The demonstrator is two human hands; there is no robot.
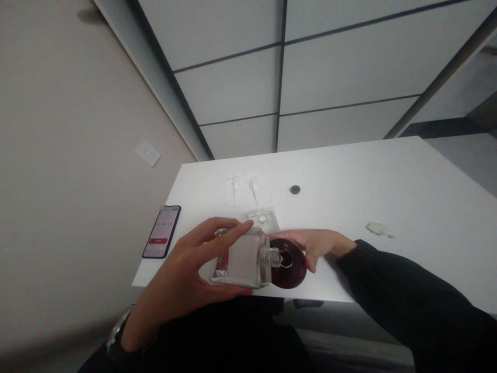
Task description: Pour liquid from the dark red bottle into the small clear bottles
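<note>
My left hand [194, 259] is wrapped around a clear square glass bottle [243, 259], tipped onto its side with its threaded neck pointing right. The neck's mouth meets the opening of a dark red round bottle [289, 277]. My right hand [316, 246] grips that round bottle from behind and the right, thumb at its side. A little reddish tint shows near the square bottle's base; whether liquid is flowing cannot be made out. Just behind the bottles stands another clear square container [267, 217] with a round opening on top.
Two white pump heads with tubes [253, 189] lie toward the back of the white table [337, 181]. A small dark round cap [295, 189] is right of them. A crumpled white tissue [379, 229] lies farther right, and a phone [162, 231] at the left edge.
</note>
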